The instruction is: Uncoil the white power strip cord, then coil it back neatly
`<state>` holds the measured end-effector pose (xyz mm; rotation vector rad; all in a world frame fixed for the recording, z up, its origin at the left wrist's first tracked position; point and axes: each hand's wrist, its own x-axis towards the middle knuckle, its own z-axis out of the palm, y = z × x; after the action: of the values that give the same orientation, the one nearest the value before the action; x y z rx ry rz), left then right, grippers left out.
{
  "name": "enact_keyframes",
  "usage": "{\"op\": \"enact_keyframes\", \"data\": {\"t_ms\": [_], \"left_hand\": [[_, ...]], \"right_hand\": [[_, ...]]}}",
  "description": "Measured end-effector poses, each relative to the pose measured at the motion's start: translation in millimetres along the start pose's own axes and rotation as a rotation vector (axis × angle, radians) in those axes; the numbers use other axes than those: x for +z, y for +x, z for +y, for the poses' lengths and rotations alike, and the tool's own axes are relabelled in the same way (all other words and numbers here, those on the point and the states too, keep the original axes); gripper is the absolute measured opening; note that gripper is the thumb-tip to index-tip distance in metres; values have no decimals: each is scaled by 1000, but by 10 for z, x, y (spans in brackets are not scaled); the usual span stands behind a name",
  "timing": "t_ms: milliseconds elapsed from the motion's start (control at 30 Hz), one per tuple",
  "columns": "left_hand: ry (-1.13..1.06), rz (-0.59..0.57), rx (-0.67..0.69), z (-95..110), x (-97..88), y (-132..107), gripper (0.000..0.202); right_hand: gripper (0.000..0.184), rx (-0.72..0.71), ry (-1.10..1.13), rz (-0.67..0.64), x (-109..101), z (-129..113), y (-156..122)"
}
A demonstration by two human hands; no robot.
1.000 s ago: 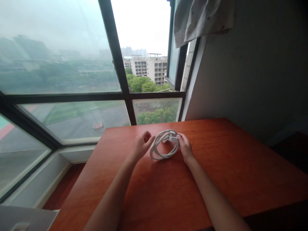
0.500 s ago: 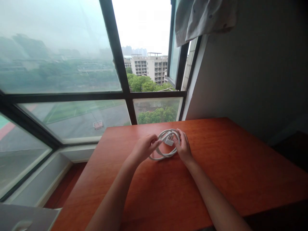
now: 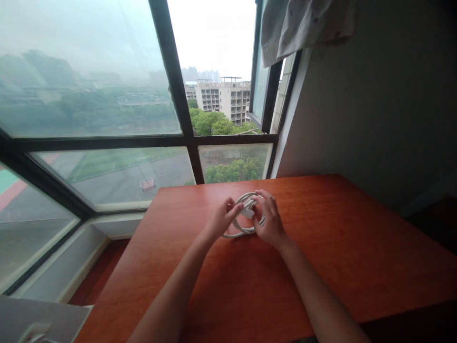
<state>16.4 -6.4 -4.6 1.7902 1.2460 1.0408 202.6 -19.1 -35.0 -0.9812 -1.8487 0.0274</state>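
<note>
A white cable (image 3: 233, 235) is wound into a loose coil above the brown table, its lower edge close to the tabletop. Inside the loop sits a pale plug end (image 3: 248, 213), partly hidden by fingers. My left hand (image 3: 222, 218) pinches the cable between thumb and fingertips at the coil's left side. On the right side, my right hand (image 3: 270, 223) curls round the coil, fingers over its top and thumb beside the plug end. Exactly which strands the right fingers press cannot be made out.
The reddish-brown table (image 3: 339, 247) reaches to the window (image 3: 193, 140), whose upper right pane stands ajar. A light cloth (image 3: 307, 28) hangs at top right beside the dark wall (image 3: 360, 109). A white surface (image 3: 53, 314) lies at lower left.
My right hand has shifted left and inward over the coil, its fingers now nearer the plug end. My left hand has moved slightly right and stays on the cable.
</note>
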Motion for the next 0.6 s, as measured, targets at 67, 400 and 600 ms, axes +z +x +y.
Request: {"op": "enact_keyframes", "data": {"t_ms": [67, 400, 600], "left_hand": [[-21, 31, -6, -9, -9, 8, 39], [-98, 16, 4, -54, -51, 13, 35], [-170, -35, 27, -10, -63, -4, 35]], "right_hand": [[63, -11, 30, -64, -28, -10, 18], [3, 70, -44, 103, -35, -52, 17], [2, 11, -11, -5, -64, 4, 45]]}}
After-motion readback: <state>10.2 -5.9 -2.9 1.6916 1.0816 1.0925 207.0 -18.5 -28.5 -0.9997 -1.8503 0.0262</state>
